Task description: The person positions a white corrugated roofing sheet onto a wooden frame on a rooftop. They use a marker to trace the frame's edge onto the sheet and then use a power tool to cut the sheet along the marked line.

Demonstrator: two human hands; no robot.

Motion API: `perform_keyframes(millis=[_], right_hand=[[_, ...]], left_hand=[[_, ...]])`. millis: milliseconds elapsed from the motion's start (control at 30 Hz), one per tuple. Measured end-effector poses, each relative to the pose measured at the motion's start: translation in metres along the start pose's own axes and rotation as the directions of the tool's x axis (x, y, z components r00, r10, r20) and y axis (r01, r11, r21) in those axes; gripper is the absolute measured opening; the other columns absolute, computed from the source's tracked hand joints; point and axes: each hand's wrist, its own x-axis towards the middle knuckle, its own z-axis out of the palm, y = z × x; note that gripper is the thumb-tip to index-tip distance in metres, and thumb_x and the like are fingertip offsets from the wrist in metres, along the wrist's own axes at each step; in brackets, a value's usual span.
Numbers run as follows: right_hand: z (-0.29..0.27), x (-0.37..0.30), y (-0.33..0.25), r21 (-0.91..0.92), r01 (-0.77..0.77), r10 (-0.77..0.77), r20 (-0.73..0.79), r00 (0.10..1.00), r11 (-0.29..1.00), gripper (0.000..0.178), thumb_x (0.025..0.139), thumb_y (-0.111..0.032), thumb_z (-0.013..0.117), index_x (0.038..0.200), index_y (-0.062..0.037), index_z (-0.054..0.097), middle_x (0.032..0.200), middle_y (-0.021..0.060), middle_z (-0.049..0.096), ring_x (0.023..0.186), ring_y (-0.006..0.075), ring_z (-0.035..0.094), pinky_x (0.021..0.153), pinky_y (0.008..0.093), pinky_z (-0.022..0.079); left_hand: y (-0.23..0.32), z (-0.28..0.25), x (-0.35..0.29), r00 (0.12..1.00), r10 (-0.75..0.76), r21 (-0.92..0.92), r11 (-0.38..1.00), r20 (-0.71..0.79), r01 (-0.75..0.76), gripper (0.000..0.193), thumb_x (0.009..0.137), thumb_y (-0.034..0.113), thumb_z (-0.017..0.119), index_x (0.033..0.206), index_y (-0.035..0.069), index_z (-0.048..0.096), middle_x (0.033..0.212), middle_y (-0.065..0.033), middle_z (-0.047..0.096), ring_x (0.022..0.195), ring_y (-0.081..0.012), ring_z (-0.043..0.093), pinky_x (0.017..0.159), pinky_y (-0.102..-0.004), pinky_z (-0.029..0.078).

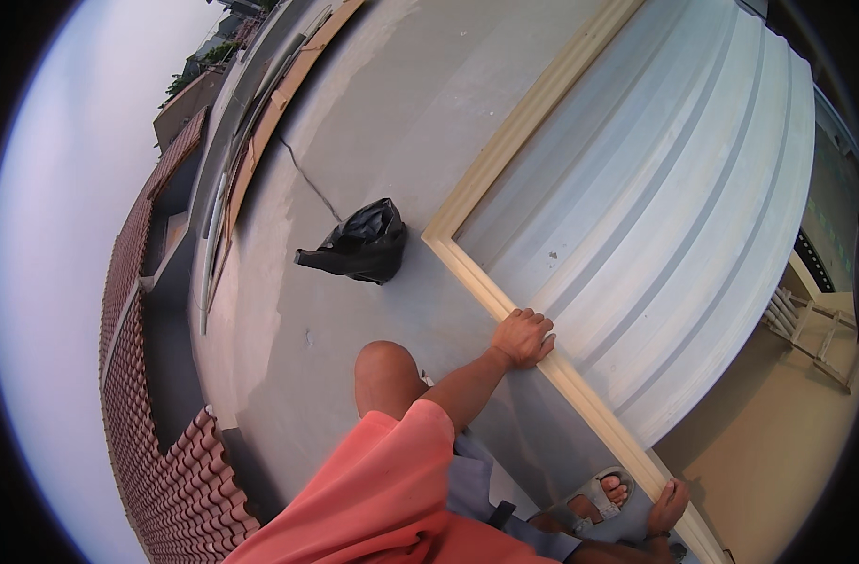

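Note:
A light wooden frame (575,390) with a mitred corner lies along the edge of pale ribbed metal sheeting (674,207). My left hand (523,338) grips its near rail partway along, fingers curled over the side toward the sheeting. Further down the same rail, toward the lower right, my right hand (669,508) is closed around the wood; its wrist is partly cut off by the dimness at the rim. The frame's other long rail (533,113) runs away from the corner to the top of the view. My sandalled foot (608,493) is beside the rail, between my hands.
A black plastic bag (364,244) sits on the grey concrete floor (307,376) left of the frame's corner. Long pipes and a brown strip (260,141) lie along the left edge, beyond which are red roof tiles (190,470). A ladder (815,338) stands below the sheeting's right edge.

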Motion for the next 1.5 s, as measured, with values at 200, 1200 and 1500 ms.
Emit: perform_keyframes(millis=[200,1200,1500], right_hand=[[0.007,0.003,0.032,0.019,0.084,-0.085,0.039,0.996,0.996,0.025,0.093,-0.016,0.048,0.109,0.0031,0.053,0.109,0.0217,0.052,0.105,0.0381,0.046,0.093,0.0453,0.034],[-0.003,0.000,0.012,0.083,0.118,-0.125,0.077,0.989,0.990,0.022,0.088,-0.011,0.045,0.098,0.0033,0.058,0.099,0.0222,0.058,0.096,0.0365,0.049,0.090,0.0462,0.038],[-0.006,-0.003,0.011,0.034,0.152,-0.154,0.079,0.985,0.988,0.024,0.090,-0.016,0.045,0.096,0.0034,0.058,0.096,0.0235,0.059,0.093,0.0390,0.051,0.086,0.0479,0.039]], left_hand=[[0.004,0.004,-0.001,0.999,-0.037,0.000,0.999,0.018,0.037,0.024,0.087,0.030,0.054,0.090,0.008,0.063,0.087,-0.0085,0.063,0.092,-0.0266,0.058,0.085,-0.0392,0.044],[0.007,0.001,-0.003,0.997,-0.072,0.002,0.997,0.038,0.072,0.026,0.087,0.030,0.052,0.091,0.008,0.065,0.091,-0.0095,0.066,0.097,-0.0285,0.059,0.088,-0.0409,0.044],[0.008,0.002,-0.004,0.995,-0.084,0.007,0.996,0.045,0.083,0.026,0.087,0.031,0.052,0.091,0.009,0.065,0.093,-0.0087,0.065,0.098,-0.0272,0.058,0.088,-0.0395,0.043]])
